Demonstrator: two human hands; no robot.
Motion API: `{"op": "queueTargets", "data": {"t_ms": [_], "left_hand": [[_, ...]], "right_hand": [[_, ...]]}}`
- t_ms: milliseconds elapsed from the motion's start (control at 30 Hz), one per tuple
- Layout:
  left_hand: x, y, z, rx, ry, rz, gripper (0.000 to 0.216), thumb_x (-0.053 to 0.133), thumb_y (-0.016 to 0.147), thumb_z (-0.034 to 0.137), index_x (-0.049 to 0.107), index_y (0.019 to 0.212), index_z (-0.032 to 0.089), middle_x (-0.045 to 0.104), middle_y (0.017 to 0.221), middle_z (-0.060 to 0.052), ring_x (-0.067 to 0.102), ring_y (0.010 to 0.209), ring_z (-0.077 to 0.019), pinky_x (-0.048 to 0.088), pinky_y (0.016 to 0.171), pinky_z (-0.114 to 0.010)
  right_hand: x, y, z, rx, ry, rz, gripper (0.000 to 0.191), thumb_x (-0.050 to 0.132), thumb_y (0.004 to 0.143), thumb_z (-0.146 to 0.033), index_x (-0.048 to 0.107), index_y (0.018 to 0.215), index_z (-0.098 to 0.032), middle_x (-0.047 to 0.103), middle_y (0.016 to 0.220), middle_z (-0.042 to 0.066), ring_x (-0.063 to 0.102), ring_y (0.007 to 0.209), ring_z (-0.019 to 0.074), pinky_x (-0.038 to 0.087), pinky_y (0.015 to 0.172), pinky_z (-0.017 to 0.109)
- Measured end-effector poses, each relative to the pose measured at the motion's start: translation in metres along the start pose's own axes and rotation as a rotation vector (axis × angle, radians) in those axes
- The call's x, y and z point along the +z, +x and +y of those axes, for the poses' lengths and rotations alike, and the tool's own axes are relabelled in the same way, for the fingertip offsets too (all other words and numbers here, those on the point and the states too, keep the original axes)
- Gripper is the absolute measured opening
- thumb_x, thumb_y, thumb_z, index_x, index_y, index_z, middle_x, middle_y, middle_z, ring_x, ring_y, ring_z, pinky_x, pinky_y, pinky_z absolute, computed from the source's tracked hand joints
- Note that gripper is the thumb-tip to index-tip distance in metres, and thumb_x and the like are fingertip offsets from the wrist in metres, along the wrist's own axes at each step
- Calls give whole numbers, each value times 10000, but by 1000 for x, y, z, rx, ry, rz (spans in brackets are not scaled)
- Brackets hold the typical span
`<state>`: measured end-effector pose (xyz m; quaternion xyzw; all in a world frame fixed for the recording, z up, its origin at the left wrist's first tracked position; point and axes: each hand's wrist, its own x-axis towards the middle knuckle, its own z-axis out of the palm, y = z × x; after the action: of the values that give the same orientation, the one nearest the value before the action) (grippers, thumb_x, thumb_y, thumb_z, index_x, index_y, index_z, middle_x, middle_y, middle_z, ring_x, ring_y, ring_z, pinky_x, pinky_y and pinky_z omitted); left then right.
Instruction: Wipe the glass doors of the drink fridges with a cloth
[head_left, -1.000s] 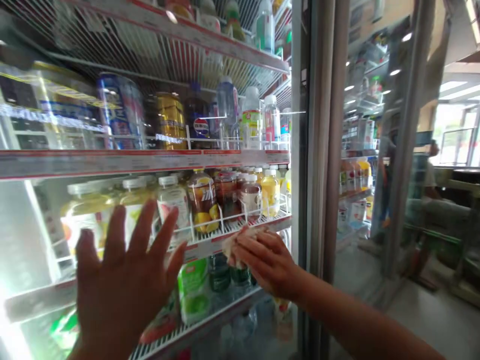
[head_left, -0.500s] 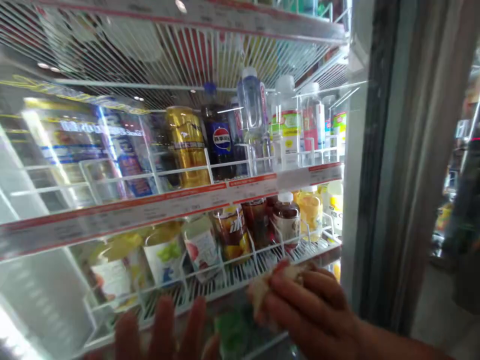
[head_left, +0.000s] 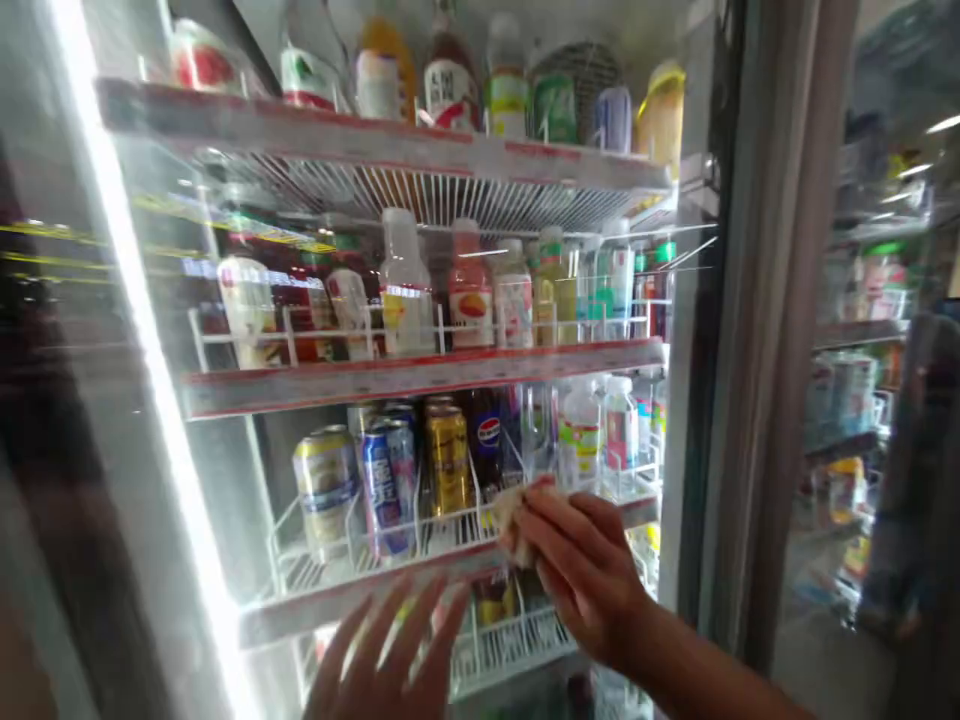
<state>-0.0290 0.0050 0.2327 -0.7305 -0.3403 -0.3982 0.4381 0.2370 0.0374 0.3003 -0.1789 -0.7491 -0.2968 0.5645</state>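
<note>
My right hand (head_left: 581, 555) is closed on a crumpled pale cloth (head_left: 514, 520), with a bit of red showing at its top edge. It is in front of the shelf rail, just below the cola bottle (head_left: 487, 440) and gold cans (head_left: 448, 455). Lower and to the left, my left hand (head_left: 386, 650) has its fingers spread and holds nothing. That hand lies over the lower shelf edge (head_left: 360, 590). Faint reflections suggest a glass pane of the drinks fridge between me and the shelves; whether either hand touches it I cannot tell.
Wire shelves with price strips (head_left: 420, 378) carry juice bottles (head_left: 471, 285), blue cans (head_left: 388, 490) and a white-and-gold can (head_left: 326, 490). A bright light strip (head_left: 150, 360) runs down the left. At right stands a dark door frame (head_left: 750, 330), with more stocked shelves beyond.
The view has tilted up and moved back, so upper shelves and the left light strip now show. My right hand with the cloth is higher against the shelves; my left hand remains spread.
</note>
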Motion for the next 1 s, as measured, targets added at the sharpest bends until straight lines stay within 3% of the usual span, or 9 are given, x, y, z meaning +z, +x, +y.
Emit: {"op": "queueTargets", "data": {"t_ms": [100,200,367,433,567,667,767,933,1000], "left_hand": [[-21,61,-23,10,-33,44,367,613,1001,287,679,1361,265,689,1391,-57,474,1475,-272,240,1319,-490],[-35,108,-41,72,58,63,414,666,971,231,659,1384,258,689,1386,-68,550,1401,-297,310,1281,-516],[-42,150,-59,59,200,150,573,755,914,196,591,1462,234,639,1454,-126,551,1410,-335,366,1240,-519],[-39,157,-63,24,215,177,663,746,928,225,504,1546,249,567,1537,-136,475,1481,-345,326,1263,-530],[-32,159,-65,-17,181,153,777,676,978,251,300,1654,321,337,1702,-69,292,1588,-309,205,1317,-529],[-30,156,-64,-26,185,146,758,644,997,271,278,1659,323,230,1739,-27,244,1605,-299,175,1328,-523],[-32,154,-62,-37,196,114,726,621,1012,271,290,1658,290,200,1747,-22,218,1612,-294,152,1338,-504],[-32,155,-61,-35,209,107,714,628,1010,261,316,1652,249,217,1741,-51,185,1619,-284,127,1345,-497],[-31,155,-61,-31,198,127,687,618,1017,260,339,1644,243,239,1735,-56,185,1620,-276,119,1347,-484]], "right_hand": [[-12,58,20,15,-26,69,495,573,977,-21,604,1445,-182,712,1359,92,618,1256,195,491,1072,346],[-19,92,30,40,-80,101,594,580,979,-42,524,1528,-261,704,1375,61,628,1241,200,506,1066,365],[-31,125,53,-171,-148,-135,754,575,1019,-130,251,1672,-324,682,1448,21,639,1268,203,497,1075,365],[-38,143,69,-152,-196,-80,760,545,1032,-132,216,1676,-367,671,1458,14,639,1280,210,487,1082,384],[-38,160,79,59,-280,138,773,483,1036,-113,171,1687,-388,629,1492,45,589,1353,262,443,1134,478],[-30,144,62,-131,-191,-46,841,518,1023,-112,92,1700,-374,657,1468,26,620,1296,229,485,1092,422],[-30,132,53,-271,-95,-211,822,560,1021,-143,145,1692,-373,689,1434,-13,640,1243,199,506,1073,368],[-33,130,64,59,-206,89,691,509,1027,-117,323,1648,-358,658,1461,25,594,1313,239,457,1121,447],[-29,121,58,-17,-188,64,719,524,1025,-125,276,1667,-335,673,1442,31,596,1295,236,471,1098,432]]}}
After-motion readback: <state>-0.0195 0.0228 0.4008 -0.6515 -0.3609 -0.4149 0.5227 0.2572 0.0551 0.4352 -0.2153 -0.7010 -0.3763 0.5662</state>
